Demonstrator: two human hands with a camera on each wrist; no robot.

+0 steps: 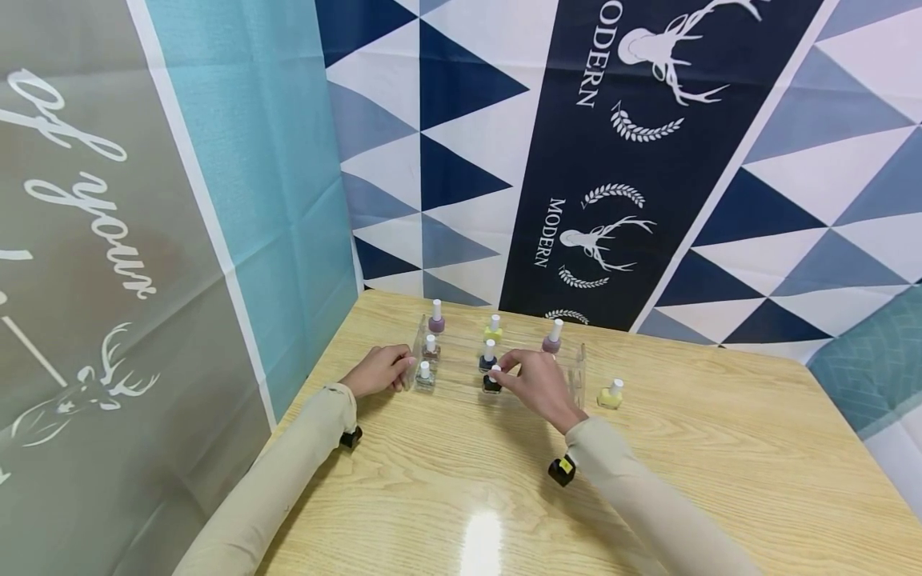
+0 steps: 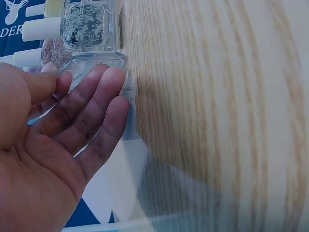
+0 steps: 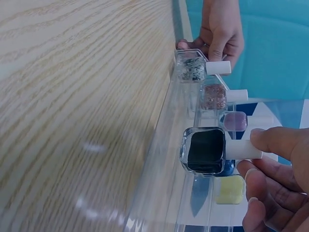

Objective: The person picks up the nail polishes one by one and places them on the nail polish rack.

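My right hand [image 1: 539, 386] pinches the white cap of a nail polish bottle [image 3: 205, 151] with black polish. The bottle is at the front middle of a clear stepped display rack [image 1: 579, 370]; whether it touches the step I cannot tell. At the rack's left end, my left hand [image 1: 379, 370] holds the side panel between thumb and fingers. Beside that hand stand a black-speckled glitter bottle [image 2: 87, 28] and a pinkish glitter bottle [image 3: 214, 96]. Behind the black bottle is a dark blue one [image 1: 487, 362], then a yellow one [image 1: 493, 333]. Purple bottles [image 1: 436, 323] stand on the back step, left and right.
A yellow nail polish bottle [image 1: 610, 396] stands on the wooden table [image 1: 403, 496] to the right of the rack. Patterned cloth [image 1: 461, 160] hangs close behind the table, and more cloth [image 1: 209, 320] hangs along its left side.
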